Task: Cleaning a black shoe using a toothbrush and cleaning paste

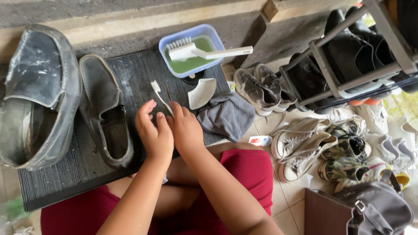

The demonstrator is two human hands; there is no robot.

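My left hand (152, 132) and my right hand (186, 129) meet over a black ribbed mat (143, 69). Between them they hold a white toothbrush (157, 92), its head pointing up and away from me. Two worn grey-black leather shoes lie on the mat to the left: a small one (104, 111) next to my left hand and a larger one (37, 95) at the far left. A grey cloth (227, 115) lies just right of my right hand.
A blue tub of green liquid (191, 50) has a white scrub brush (204, 52) across it. A white curved piece (201, 92) lies below it. Several sneakers (305, 143), a shoe rack (348, 65) and a grey bag (374, 209) fill the right side.
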